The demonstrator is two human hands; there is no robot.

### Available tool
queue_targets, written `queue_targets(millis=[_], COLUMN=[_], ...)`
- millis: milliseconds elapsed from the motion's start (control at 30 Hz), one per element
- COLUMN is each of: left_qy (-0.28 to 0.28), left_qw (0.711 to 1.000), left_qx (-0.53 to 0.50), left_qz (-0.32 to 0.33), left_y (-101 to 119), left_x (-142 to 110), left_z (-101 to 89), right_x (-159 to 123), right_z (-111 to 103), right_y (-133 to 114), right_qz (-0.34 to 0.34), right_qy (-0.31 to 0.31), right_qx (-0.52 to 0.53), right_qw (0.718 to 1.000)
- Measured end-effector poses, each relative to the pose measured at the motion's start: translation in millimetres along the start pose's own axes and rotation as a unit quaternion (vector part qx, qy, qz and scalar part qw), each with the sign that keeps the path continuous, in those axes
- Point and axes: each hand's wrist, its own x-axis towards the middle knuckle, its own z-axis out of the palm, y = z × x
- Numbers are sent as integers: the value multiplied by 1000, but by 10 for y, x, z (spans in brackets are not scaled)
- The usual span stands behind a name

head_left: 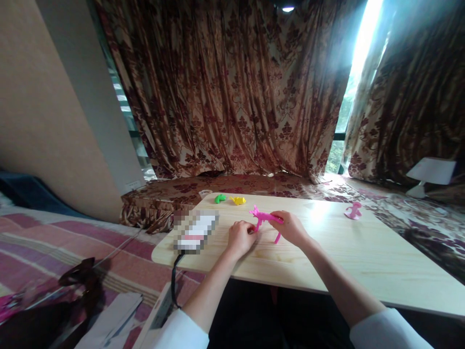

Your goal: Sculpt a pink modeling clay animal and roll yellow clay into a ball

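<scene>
A bright pink plastic toy animal [264, 216] with long thin legs and a spiky head is held just above the table. The fingers of my left hand [241, 239] are closed on one of its lower legs. My right hand [291, 228] pinches its rear end from the right, with one leg hanging below the fingers. The fingertips hide parts of the toy on both sides. Behind it on the table lie a green toy piece [220, 198] and a yellow toy piece [239, 200], both too small to make out in detail.
The pale wooden table [327, 261] spreads in front of me. A blurred-out device [198, 231] with a black cable [173, 278] lies at its left. A lighter pink toy figure [353, 211] stands at the right. Behind are patterned curtains [232, 97] and a white lamp [431, 172].
</scene>
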Motion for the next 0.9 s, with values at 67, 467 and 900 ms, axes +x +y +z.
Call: queue_targets(millis=[67, 467, 900], left_qy=[23, 32, 23], left_qw=[1000, 998, 998], left_qx=[8, 6, 32], left_qz=[3, 62, 49], left_y=[56, 592, 657], left_x=[-42, -366, -342], left_z=[-60, 117, 145], right_x=[11, 63, 30], right_z=[5, 4, 7], right_y=[-2, -33, -44], right_qz=[0, 8, 13], right_qy=[-2, -22, -20], right_qx=[-5, -17, -24], right_qw=[1000, 1000, 999])
